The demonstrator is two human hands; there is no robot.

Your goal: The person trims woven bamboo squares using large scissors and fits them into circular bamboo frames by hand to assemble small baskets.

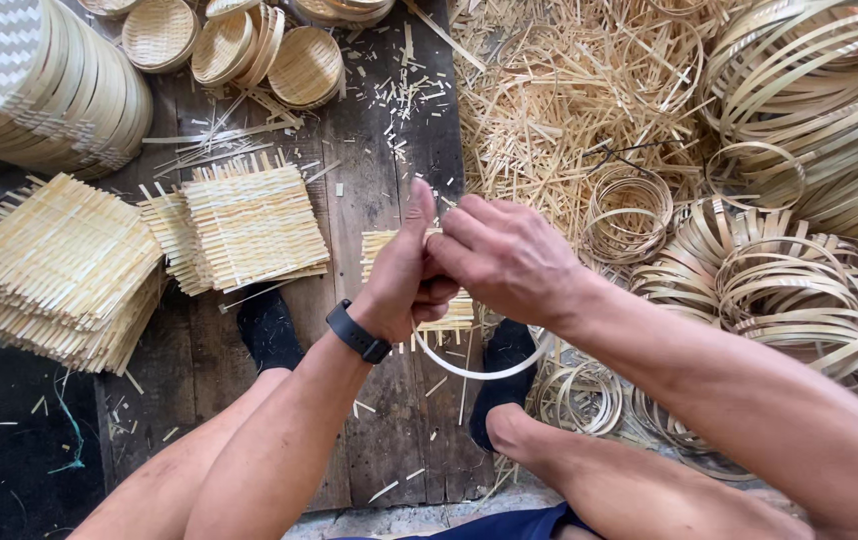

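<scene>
My left hand (401,280), with a black band at the wrist, and my right hand (504,255) meet in the middle of the view. Together they grip a thin bamboo strip ring (469,372) whose loop hangs below the hands. A small woven bamboo mat (381,245) lies on the dark wooden boards (389,420) right under the hands, mostly hidden by them. My feet in black socks rest on the boards on either side.
Stacks of square woven mats (249,220) lie at left, with more (54,265) further left. Round woven trays (49,85) and small baskets (249,45) stand at the back. Bamboo rings (779,280) and loose offcuts (559,100) pile at right.
</scene>
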